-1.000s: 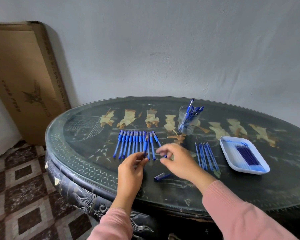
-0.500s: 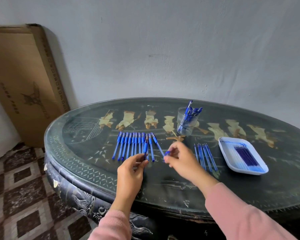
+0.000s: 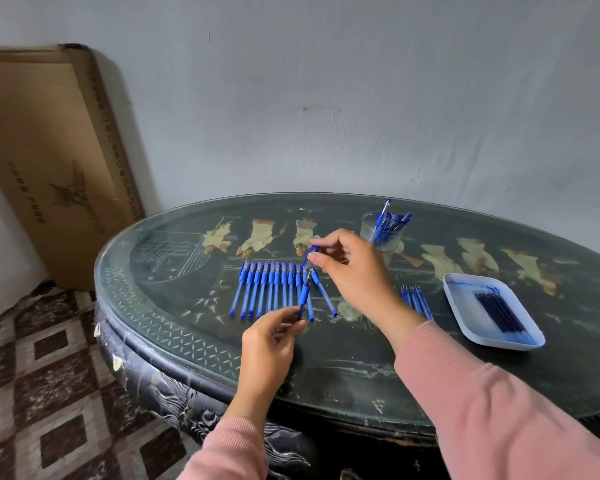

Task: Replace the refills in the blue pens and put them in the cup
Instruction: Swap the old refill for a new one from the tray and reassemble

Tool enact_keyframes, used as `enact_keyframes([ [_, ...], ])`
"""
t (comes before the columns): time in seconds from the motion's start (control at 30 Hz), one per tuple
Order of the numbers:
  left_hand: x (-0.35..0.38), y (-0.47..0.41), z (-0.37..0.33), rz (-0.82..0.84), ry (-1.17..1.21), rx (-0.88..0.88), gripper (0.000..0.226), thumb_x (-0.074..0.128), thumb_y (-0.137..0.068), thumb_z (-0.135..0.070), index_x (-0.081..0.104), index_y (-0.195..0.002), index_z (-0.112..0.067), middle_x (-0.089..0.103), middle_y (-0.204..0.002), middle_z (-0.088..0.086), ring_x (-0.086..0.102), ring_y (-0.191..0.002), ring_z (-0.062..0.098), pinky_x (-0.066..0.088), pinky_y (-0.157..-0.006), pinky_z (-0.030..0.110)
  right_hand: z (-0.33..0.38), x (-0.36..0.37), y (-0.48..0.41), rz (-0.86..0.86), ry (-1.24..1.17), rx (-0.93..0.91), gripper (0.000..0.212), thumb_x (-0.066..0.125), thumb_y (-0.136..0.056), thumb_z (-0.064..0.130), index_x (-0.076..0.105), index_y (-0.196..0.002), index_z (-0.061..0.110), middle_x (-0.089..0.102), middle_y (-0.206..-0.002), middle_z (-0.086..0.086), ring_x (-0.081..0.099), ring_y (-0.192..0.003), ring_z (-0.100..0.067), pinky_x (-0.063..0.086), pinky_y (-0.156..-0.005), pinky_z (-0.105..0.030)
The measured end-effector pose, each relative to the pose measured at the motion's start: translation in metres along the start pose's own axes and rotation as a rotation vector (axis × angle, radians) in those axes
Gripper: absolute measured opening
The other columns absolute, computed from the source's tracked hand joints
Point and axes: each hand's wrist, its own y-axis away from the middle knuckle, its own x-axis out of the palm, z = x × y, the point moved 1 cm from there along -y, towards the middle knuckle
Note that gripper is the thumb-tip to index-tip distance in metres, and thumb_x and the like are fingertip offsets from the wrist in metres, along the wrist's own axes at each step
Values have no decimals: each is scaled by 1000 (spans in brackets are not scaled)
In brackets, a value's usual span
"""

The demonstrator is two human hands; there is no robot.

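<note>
On the dark oval glass-topped worktop (image 3: 326, 362), head view.
- Clear glass cup (image 3: 383, 237): upright near the far edge, several standing blue pens (image 3: 385, 220) inside.
- Row of blue pens (image 3: 267, 289): lying side by side, left of the cup and nearer the person.
- Single blue pen (image 3: 305, 289): raised over the right end of that row, tilted, left-front of the cup.
- Left hand (image 3: 271, 341): thumb and fingertips pinch the single pen's lower end.
- Right hand (image 3: 355, 271): fingers curled, pinching its upper end.
- Loose blue refills (image 3: 416, 301): front-right of the cup.
- White rectangular tray (image 3: 465, 289): right of the cup, holding dark refills (image 3: 497, 310).
- Brown cardboard box (image 3: 49, 161): far left of the cup, leaning on the wall.
</note>
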Motion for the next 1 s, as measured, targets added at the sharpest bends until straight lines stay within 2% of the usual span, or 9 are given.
enact_keyframes([
  [0.13,-1,0,0,6,-3,7,24,77,-80,-7,75,-102,-17,74,-94,-9,68,-83,-1,52,-78,12,2,0,-1,12,60,-2,15,72,-87,14,68,-91,28,70,-95,12,63,-83,1,50,-74,-11],
  [0.27,-1,0,-1,3,-13,14,24,77,-81,-8,75,-103,-15,74,-94,-10,68,-82,-2,50,-76,9,2,-1,-3,22,97,-14,18,73,-86,14,67,-88,31,71,-94,8,64,-83,-4,53,-76,-16],
  [0.43,-1,0,-3,-3,-19,21,24,78,-80,-8,75,-102,-16,72,-92,-12,67,-81,-4,48,-75,6,-6,4,1,115,209,12,8,72,-87,16,69,-92,21,72,-97,7,66,-86,-6,54,-78,-20],
  [0.6,-1,-1,-1,-6,-17,9,21,78,-79,-8,76,-98,-17,72,-89,-13,67,-79,-2,50,-74,9,-13,5,3,85,185,9,12,71,-88,14,61,-83,18,70,-101,14,63,-81,3,49,-74,-10],
  [0.83,-2,-1,1,-4,10,0,21,79,-77,-5,76,-95,-16,74,-89,-10,68,-77,1,53,-73,16,-15,7,7,100,149,30,9,71,-88,11,62,-87,10,71,-104,12,68,-84,-6,57,-82,-27],
  [0.93,-2,-1,1,-9,9,12,21,79,-77,-5,76,-95,-16,74,-88,-11,68,-76,1,53,-72,15,-13,9,8,100,128,34,13,69,-89,11,58,-86,17,69,-106,11,68,-85,-8,58,-82,-31],
  [1.0,-2,0,0,-12,11,15,21,79,-78,-5,76,-96,-15,73,-88,-12,67,-78,0,52,-73,12,-13,12,12,127,165,25,16,68,-91,13,56,-95,22,66,-105,11,67,-87,-10,58,-81,-32],
])
